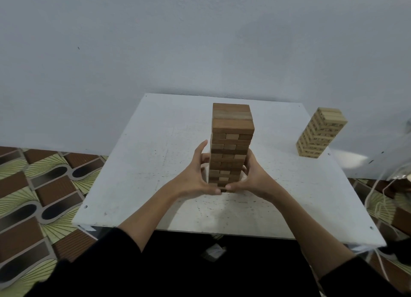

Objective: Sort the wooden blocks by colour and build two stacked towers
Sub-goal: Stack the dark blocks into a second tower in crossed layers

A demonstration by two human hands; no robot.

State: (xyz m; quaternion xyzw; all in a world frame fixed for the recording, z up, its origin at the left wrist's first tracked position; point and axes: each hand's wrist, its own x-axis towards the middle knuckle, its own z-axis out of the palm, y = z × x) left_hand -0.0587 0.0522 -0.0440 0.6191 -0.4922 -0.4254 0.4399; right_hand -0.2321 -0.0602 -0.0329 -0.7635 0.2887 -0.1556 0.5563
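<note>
Head view looked down at a white square table with a tall tower of dark brown wooden blocks standing upright near its middle. Both hands were wrapped around the lower part of it: the left hand gripped the left side with fingers curled round the back and the thumb at the bottom front, and the right hand did the same on the right side. A shorter tower of pale, light-coloured wooden blocks stood well apart at the table's far right corner. Black sleeves covered the forearms, and a patterned brown and green floor showed around the table.
</note>
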